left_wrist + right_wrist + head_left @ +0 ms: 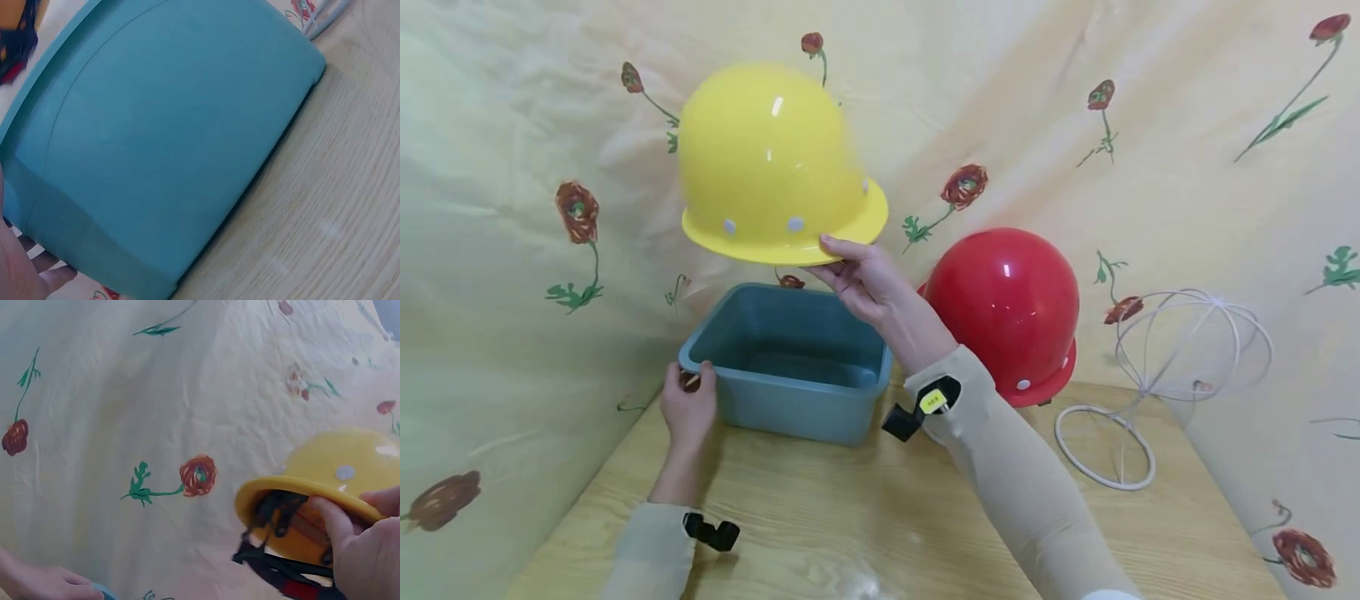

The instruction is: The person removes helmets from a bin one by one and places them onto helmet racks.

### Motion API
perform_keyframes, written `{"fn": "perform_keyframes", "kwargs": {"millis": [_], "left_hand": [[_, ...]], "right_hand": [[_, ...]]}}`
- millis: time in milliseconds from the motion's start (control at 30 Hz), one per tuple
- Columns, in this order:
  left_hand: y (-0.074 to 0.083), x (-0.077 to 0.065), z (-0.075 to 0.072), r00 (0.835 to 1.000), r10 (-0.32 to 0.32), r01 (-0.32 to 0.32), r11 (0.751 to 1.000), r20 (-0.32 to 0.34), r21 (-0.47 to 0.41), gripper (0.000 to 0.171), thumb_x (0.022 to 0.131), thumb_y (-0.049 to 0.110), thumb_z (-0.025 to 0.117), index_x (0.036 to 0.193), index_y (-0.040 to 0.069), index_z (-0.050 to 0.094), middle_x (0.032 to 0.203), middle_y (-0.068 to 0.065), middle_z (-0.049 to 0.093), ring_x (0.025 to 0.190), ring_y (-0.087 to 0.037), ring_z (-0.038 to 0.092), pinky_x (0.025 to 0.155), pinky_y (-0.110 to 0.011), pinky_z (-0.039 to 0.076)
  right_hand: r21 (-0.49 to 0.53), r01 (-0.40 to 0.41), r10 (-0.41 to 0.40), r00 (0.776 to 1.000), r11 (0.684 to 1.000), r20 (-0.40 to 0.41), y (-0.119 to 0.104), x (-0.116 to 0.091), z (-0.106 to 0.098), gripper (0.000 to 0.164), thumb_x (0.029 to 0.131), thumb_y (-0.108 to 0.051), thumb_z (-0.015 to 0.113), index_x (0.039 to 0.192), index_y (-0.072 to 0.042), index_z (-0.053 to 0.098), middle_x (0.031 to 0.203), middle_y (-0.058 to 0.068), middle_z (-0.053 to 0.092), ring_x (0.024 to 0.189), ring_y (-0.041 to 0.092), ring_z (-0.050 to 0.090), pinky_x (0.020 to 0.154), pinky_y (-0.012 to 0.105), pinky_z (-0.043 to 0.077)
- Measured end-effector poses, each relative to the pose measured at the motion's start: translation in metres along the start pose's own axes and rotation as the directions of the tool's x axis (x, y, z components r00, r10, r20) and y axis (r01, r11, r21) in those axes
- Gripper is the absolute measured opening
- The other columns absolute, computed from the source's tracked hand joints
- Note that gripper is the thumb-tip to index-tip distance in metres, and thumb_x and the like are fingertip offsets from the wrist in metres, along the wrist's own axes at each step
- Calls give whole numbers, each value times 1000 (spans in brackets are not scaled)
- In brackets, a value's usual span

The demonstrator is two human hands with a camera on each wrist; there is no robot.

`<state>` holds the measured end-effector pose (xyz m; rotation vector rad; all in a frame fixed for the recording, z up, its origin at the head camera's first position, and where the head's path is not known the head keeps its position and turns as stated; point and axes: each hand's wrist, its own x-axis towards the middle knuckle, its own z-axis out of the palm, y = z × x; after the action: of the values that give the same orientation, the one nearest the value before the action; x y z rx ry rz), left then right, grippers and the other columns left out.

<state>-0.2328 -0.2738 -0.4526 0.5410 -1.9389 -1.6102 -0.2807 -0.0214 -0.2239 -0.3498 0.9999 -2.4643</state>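
Note:
My right hand (868, 287) pinches the brim of a yellow hard hat (767, 158), thumb on top and fingers beneath. The hat is up in the air above a blue-green plastic bin (797, 417). Black straps (281, 569) of its inner harness show under the brim in the right wrist view. My left hand (690, 408) grips the bin at its near left corner, with the thumb over the rim. In the left wrist view, the bin's side wall (162, 137) fills most of the picture and the fingers (59, 275) lie along its outside.
Right of the bin, a red hard hat (1007, 317) sits raised over the wooden table (820, 517), partly behind my right forearm. Farther right stands a white wire stand (1150, 392) with a domed top and ring base. A flower-printed cloth (1022, 108) hangs behind.

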Motion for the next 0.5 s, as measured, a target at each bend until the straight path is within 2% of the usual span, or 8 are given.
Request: {"fn": "perform_keyframes", "kwargs": {"millis": [167,233,333,433,500], "left_hand": [[-1,-1,0,1000,-19,19,1000,-4,-7,43,106,36,54,134,3,53,146,-24,60,135,-39,60,94,-21,46],[-1,-2,0,1000,-26,25,1000,-6,-7,45,106,38,53,136,4,53,146,-23,59,136,-39,59,95,-22,45],[0,-2,0,1000,-23,23,1000,-3,-8,47,107,38,52,139,4,52,147,-22,58,137,-39,58,105,-36,50],[0,-2,1,1000,-19,19,1000,4,-7,48,107,38,51,140,3,51,149,-23,56,140,-39,56,116,-53,48],[-1,-1,2,1000,-20,20,1000,4,-5,49,107,38,51,141,3,51,150,-23,56,140,-39,56,118,-56,46]], "right_hand": [[-10,151,-149,983,988,104,-4,-24,1,30,109,2,47,126,-17,63,131,5,68,152,41,43,95,43,57],[-11,189,-186,974,982,131,-6,-33,3,31,109,2,46,125,-18,64,127,4,70,153,41,41,93,41,59],[-13,231,-227,962,973,153,-10,-44,5,32,110,1,43,125,-18,64,125,2,71,154,41,40,94,40,60],[-40,281,-271,948,959,169,-14,-51,5,32,110,2,42,125,-18,64,125,2,71,145,36,56,94,38,61],[-46,320,-307,934,946,182,-16,-54,2,32,110,2,43,126,-17,63,126,2,71,133,30,67,94,36,62]]}}
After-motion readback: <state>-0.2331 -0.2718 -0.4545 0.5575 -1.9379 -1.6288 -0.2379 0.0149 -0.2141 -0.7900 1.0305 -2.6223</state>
